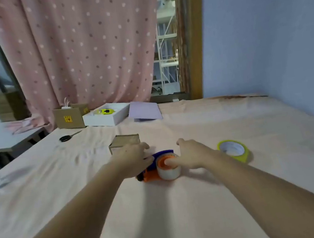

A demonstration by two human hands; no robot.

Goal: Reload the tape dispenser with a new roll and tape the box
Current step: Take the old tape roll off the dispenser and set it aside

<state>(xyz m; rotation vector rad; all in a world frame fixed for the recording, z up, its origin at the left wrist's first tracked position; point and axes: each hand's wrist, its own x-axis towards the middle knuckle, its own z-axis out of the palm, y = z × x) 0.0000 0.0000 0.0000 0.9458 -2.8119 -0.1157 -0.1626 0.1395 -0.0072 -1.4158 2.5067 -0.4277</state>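
Tape dispenser (151, 170): orange body with a blue upper guard, lay on its side on the pink cloth (185, 206), taken here as the landmark. Carried a clear tape roll (169, 172) seated on the orange hub, roll face turned upward.

Left hand (135, 158): laid over the dispenser's left and rear part, fingers curled down upon the blue guard and body, holding it against the cloth. Fingertips mostly hidden behind the dispenser; closeness of the clasp could not be told exactly.

Right hand (192, 154): just right of the dispenser, fingers loosely spread, thumb pressed onto the orange hub at the roll's centre, forefinger stretched away beyond the dispenser. Nothing pinched.

Small cardboard box (125, 143): just behind the dispenser, partly covered by the left hand, flaps appeared shut.

Yellow-green tape roll (234, 150): right of the dispenser, beyond the right hand, lay tilted on the cloth, apart from both.

Scissors (69, 136): black handles, well behind and left of the dispenser.

Larger cardboard box (70, 117), white tray (101, 121) holding a yellow item, lilac folder (144, 111): in a row far behind the dispenser, before the pink dotted curtain (80, 48).
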